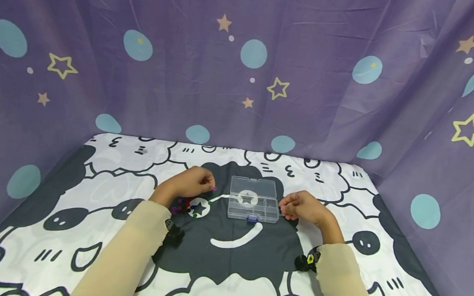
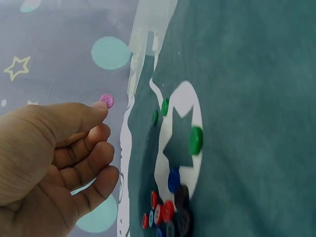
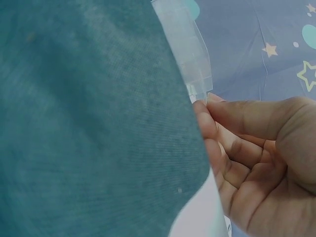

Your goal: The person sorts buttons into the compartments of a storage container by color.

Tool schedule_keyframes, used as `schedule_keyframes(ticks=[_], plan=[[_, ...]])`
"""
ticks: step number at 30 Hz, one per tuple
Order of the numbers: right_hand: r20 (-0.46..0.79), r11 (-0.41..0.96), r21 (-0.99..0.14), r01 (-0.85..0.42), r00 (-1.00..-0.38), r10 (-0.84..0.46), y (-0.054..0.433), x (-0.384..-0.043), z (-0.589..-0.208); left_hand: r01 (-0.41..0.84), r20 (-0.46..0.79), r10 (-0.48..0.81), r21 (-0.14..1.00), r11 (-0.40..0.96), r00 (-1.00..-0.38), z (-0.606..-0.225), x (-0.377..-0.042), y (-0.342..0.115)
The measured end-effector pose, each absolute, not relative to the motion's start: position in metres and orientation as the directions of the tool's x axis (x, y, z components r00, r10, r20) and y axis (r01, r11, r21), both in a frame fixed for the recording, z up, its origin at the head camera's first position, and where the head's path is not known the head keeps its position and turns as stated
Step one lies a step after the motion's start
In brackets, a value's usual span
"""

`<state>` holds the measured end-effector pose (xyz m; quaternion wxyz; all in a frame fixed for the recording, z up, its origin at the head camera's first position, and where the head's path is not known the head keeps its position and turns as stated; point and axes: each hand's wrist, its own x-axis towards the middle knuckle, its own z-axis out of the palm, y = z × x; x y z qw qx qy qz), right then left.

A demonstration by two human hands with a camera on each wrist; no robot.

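Observation:
My left hand [image 1: 191, 181] is raised over the cloth and pinches a small pink button [image 2: 106, 100] between thumb and forefinger; its other fingers are curled. To its right lies a clear plastic compartment box [image 1: 237, 210], lid [image 1: 254, 185] swung back and a blue latch [image 1: 253, 220] at the front. My right hand [image 1: 304, 206] is at the box's right side, where thumb and forefinger pinch its edge in the right wrist view. Below my left hand are loose red buttons [image 2: 168, 211], with green buttons [image 2: 196, 140] and a blue button [image 2: 174, 180] near the printed star.
A cloth [image 1: 231, 260] with dark and white cartoon sheep covers the table. Behind it hangs a purple curtain [image 1: 182, 91] printed with stars and blue ovals. A dark fluffy band [image 1: 175, 234] is on the left wrist and another [image 1: 305, 263] on the right.

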<state>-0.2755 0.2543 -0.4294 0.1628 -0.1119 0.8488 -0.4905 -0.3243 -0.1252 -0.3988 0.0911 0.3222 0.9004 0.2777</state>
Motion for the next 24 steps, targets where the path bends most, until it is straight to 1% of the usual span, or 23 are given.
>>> schedule_keyframes(ticks=[7, 16, 19, 24], plan=[[-0.172, 0.497, -0.868, -0.025, -0.922, -0.346, 0.254, -0.276, -0.429, 0.536, -0.010, 0.642, 0.540, 0.648, -0.766, -0.395, -0.322, -0.113], [-0.177, 0.502, -0.865, -0.022, -0.921, -0.346, 0.253, -0.276, -0.429, 0.609, 0.032, 0.685, 0.490, 0.624, -0.728, -0.393, -0.318, -0.097], [-0.177, 0.505, -0.863, -0.026, -0.920, -0.349, 0.253, -0.276, -0.429, 0.624, 0.043, 0.697, 0.487, 0.611, -0.716, -0.394, -0.317, -0.093], [-0.169, 0.515, -0.856, -0.040, -0.921, -0.352, 0.254, -0.275, -0.428, 0.644, 0.066, 0.726, 0.521, 0.560, -0.684, -0.399, -0.317, -0.087]])
